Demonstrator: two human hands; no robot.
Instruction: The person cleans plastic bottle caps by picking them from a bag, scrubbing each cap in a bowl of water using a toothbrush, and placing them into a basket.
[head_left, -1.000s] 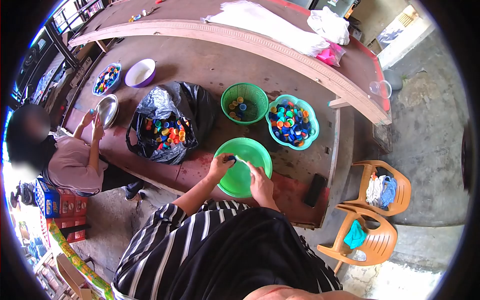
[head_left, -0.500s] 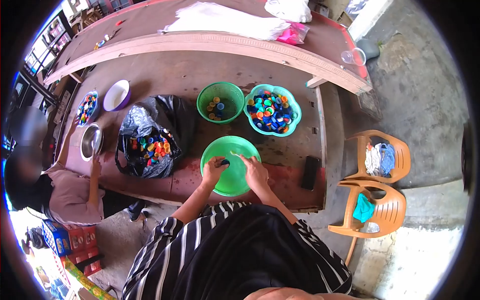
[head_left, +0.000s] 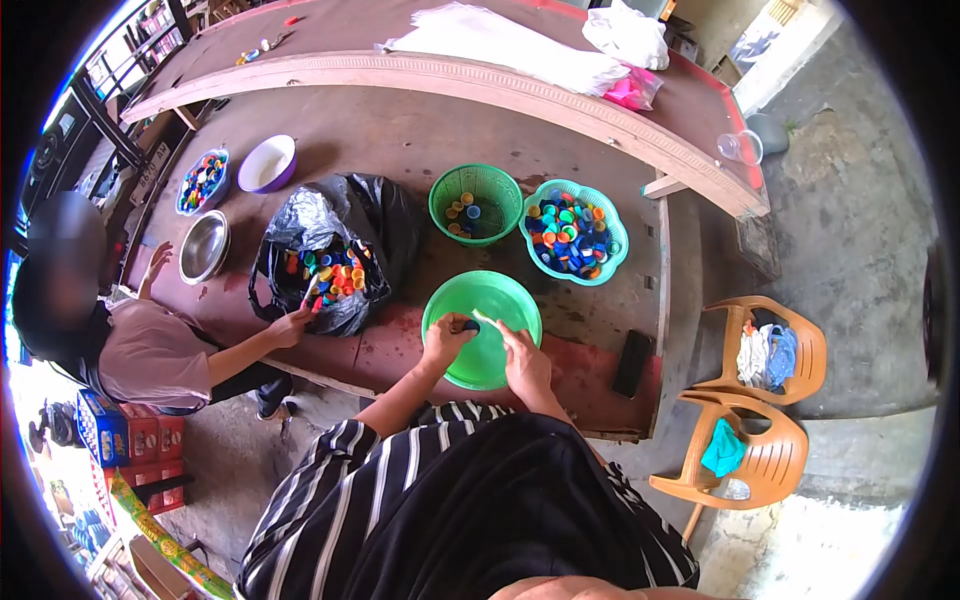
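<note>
Over a bright green basin [head_left: 490, 365] of liquid, my left hand [head_left: 447, 340] pinches a dark blue cap [head_left: 470, 326]. My right hand [head_left: 524, 358] is closed on a thin pale brush-like tool [head_left: 484, 318], its tip close to the cap. Behind the basin stands a green basket [head_left: 476, 180] with several yellowish and blue caps inside. A turquoise scalloped basket [head_left: 616, 240] full of colourful caps is beside it. To the left, a black plastic bag [head_left: 395, 230] lies open around many more caps.
At the left a co-worker [head_left: 150, 350] reaches a hand to the bag. Near them are a metal bowl [head_left: 205, 248], a purple bowl [head_left: 267, 164] and a bowl of caps [head_left: 202, 183]. A black phone-like object [head_left: 631, 363] lies right; orange chairs [head_left: 765, 460] stand beyond.
The view has shifted, so the table things appear further right. The co-worker's one hand has moved from the metal bowl to the bag's caps. My hands still hold the cap and tool.
</note>
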